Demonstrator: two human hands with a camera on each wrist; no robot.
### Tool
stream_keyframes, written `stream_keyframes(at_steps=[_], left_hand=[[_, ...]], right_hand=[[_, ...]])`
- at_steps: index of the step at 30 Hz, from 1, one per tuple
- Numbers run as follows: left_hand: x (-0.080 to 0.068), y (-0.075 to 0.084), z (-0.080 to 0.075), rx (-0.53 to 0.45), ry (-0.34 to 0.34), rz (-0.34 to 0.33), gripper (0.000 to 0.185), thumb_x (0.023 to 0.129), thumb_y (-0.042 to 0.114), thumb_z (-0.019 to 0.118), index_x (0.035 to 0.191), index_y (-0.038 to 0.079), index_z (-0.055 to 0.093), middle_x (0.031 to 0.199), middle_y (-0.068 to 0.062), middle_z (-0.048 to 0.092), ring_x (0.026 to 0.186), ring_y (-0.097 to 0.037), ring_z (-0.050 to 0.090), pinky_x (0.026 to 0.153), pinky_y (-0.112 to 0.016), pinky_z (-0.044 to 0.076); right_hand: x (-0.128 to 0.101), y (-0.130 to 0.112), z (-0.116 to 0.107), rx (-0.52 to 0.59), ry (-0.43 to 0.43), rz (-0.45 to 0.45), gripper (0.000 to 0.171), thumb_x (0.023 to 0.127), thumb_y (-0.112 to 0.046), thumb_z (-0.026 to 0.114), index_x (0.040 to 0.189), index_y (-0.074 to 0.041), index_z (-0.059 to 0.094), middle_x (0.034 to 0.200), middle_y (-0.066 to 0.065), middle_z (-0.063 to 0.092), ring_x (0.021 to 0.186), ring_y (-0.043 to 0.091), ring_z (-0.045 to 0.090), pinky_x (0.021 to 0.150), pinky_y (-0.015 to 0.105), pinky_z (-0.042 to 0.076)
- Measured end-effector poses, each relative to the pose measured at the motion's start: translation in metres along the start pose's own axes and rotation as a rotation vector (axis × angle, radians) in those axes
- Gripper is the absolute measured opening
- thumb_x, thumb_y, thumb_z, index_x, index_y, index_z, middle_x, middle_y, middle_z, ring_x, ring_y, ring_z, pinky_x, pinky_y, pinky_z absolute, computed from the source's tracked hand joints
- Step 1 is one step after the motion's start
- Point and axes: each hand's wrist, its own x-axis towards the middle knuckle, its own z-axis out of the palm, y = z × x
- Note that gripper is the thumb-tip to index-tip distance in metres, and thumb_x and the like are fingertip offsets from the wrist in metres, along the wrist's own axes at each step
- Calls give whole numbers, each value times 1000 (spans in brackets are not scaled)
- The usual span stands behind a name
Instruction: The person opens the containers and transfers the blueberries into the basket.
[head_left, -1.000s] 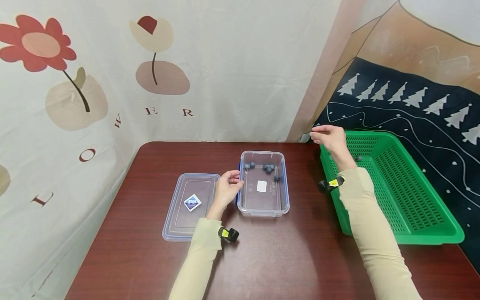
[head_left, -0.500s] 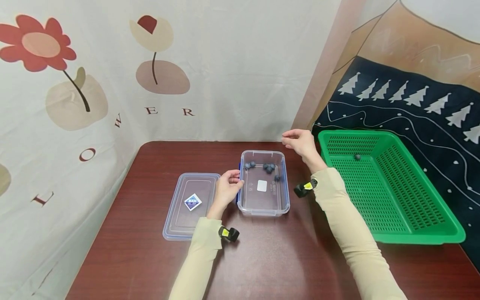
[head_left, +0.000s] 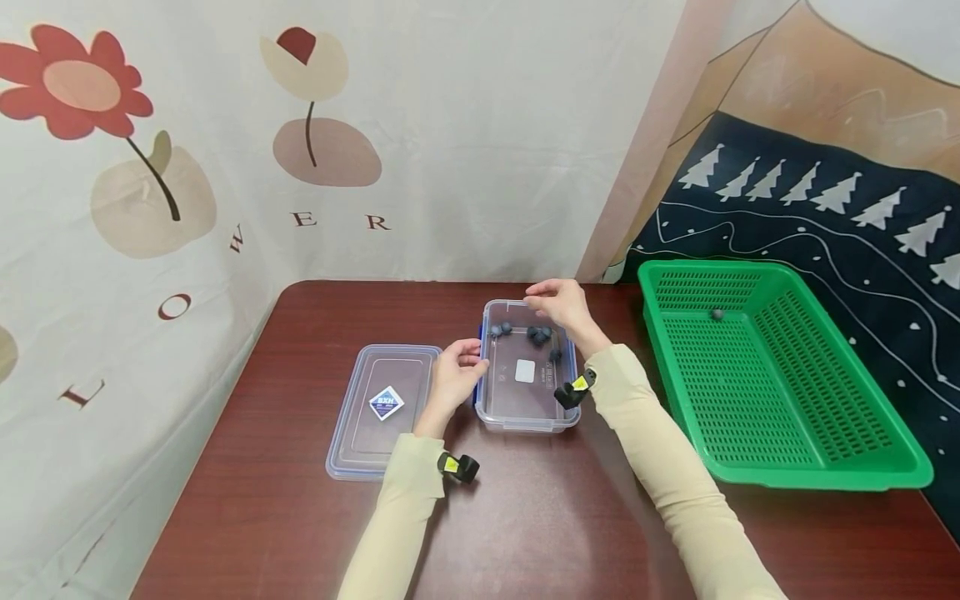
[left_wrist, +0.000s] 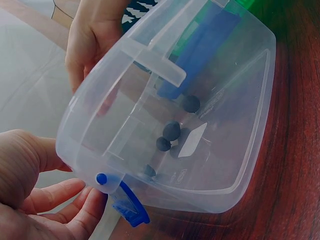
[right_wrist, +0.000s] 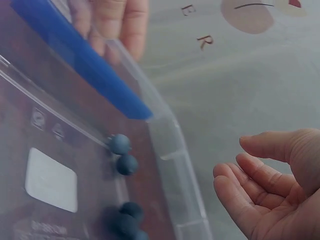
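Since the earlier frames, the right hand (head_left: 558,305) has swung back from above the green basket (head_left: 825,467) and now hangs over the far end of the clear plastic container (head_left: 525,417); the left hand (head_left: 456,377) has stayed at the container's left wall.

Nearest the person, the left hand rests against that wall beside a blue latch (left_wrist: 127,207), fingers loosely curled; whether it actually grips the wall cannot be told. Just left of it the container's lid (head_left: 382,408) lies flat on the dark wooden table (head_left: 300,517).

Farther out, the right hand's fingers (right_wrist: 245,187) are relaxed and slightly bent, holding nothing visible. Below them several blueberries (head_left: 537,335) sit clustered at the container's far end, and one more blueberry (head_left: 717,315) lies in the basket.

This looks like berries moving one by one into the basket. The next move likely calls for a light pinch on one berry without crushing it.

The berries overlap, so their count is unclear, and the right fingertips are hidden from the head view.
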Motion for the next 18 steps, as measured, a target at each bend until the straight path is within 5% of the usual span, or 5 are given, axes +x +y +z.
stream_keyframes(at_steps=[13, 18], left_hand=[[1, -1, 0, -28, -14, -7, 30, 79, -4, 65, 109, -9, 61, 97, -23, 64, 85, -31, 63, 75, -35, 56], [0, -1, -1, -32, -14, -8, 30, 79, -5, 65, 108, -9, 61, 97, -23, 64, 85, -31, 63, 75, -35, 56]], right_hand=[[6, 19, 32, -113, -53, 78, 26, 83, -8, 69, 108, 1, 67, 108, 17, 66, 93, 31, 65, 84, 40, 54], [9, 26, 40, -142, -35, 92, 23, 83, -8, 69, 104, 0, 70, 102, 16, 68, 75, 19, 64, 69, 27, 55]])
